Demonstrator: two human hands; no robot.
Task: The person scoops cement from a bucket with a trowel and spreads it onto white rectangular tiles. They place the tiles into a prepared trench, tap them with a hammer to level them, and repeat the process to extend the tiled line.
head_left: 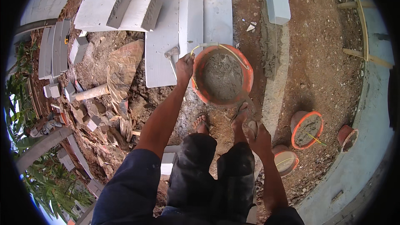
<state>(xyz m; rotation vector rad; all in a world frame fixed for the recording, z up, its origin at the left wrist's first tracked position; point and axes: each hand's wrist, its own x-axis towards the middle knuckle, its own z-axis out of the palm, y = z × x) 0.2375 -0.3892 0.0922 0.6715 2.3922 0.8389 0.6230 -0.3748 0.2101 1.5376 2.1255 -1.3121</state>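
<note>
An orange bucket of wet grey mortar stands in front of my feet. My left hand is closed at its left side, where a yellow cord handle meets the rim; whether the fingers hold cord or rim cannot be told. My right hand grips a trowel, whose mortar-smeared blade points toward the bucket's near right rim. A hammer lies on a white block just left of my left hand.
More white blocks lie ahead, others at far left. A mortar strip with a taut string and a block runs on the right. Beyond it stand an orange-rimmed bucket and smaller buckets. A crumpled brown sack lies left.
</note>
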